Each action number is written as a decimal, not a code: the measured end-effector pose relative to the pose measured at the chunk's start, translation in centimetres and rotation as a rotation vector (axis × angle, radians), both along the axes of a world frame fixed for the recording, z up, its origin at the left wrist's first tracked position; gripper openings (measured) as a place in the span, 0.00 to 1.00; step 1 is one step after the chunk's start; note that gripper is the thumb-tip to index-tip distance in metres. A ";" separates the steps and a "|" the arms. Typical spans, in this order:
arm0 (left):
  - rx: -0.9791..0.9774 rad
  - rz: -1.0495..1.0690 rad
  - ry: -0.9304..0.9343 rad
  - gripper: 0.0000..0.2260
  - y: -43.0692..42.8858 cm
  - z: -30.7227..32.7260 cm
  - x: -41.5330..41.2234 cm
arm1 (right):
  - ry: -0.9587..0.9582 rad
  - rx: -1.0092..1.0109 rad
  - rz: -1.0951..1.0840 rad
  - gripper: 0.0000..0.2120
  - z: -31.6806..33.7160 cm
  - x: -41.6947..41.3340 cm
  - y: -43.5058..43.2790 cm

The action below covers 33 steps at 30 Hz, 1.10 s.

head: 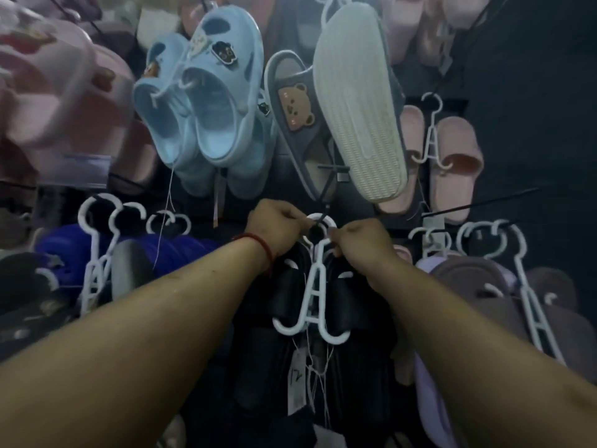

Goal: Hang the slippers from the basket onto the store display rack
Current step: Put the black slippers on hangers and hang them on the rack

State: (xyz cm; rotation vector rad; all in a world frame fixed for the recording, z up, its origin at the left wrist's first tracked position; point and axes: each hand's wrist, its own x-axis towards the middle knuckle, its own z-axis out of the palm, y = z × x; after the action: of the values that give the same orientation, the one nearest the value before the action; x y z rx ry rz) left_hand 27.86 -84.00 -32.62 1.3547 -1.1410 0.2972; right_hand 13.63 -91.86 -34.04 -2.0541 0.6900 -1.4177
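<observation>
A pair of black slippers (pixel 350 305) hangs on a white plastic hanger (pixel 315 295) at the centre of the view. My left hand (pixel 276 229) pinches the left side of the hanger's top hook, and my right hand (pixel 361 245) grips its right side just below the hook. The hook loops around a thin black rack peg (pixel 324 203). A white paper tag (pixel 297 386) dangles on strings under the pair. The basket is out of view.
The rack is crowded: light blue slippers (pixel 206 101) above left, a grey bear-patch pair (pixel 336 111) above centre, pink pairs (pixel 452 163) at right, purple-brown slippers (pixel 478 286) lower right, blue ones (pixel 64 253) and white hangers (pixel 97 253) at left. A bare black peg (pixel 484 202) juts out at right.
</observation>
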 end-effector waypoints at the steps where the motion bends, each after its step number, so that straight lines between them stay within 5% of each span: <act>1: -0.019 0.003 0.001 0.04 0.0 -0.2 0.1 | -0.015 -0.004 -0.002 0.20 -0.2 0.2 -0.1; 6: 0.074 -0.001 -0.071 0.02 1.8 -0.6 0.0 | -0.032 -0.039 -0.027 0.20 -0.5 -0.1 0.8; 12: 0.266 0.134 -0.286 0.17 7.6 -1.6 -1.6 | 0.074 -0.161 -0.079 0.08 -2.3 -1.9 3.8; 16: 0.315 0.181 -0.390 0.18 12.5 -3.4 -3.0 | 0.272 -0.237 -0.130 0.18 -3.7 -2.6 7.9; 24: 0.544 0.257 -0.395 0.21 24.2 -8.8 -3.1 | 0.463 -0.377 -0.034 0.27 -7.2 -0.9 19.4; 29: 0.794 0.399 -0.377 0.17 33.5 -13.0 -1.5 | 0.517 -0.433 0.180 0.22 -11.4 3.8 27.2; 33: 0.944 0.636 -0.302 0.22 42.6 -16.1 1.1 | 0.353 -0.513 0.118 0.18 -14.0 7.8 33.0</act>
State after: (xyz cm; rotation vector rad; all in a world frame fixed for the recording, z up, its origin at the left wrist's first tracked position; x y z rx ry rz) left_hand 28.94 -41.39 -48.70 2.5874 -1.1015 0.4531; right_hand 21.45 -58.90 -48.06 -2.7378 0.3457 -1.2671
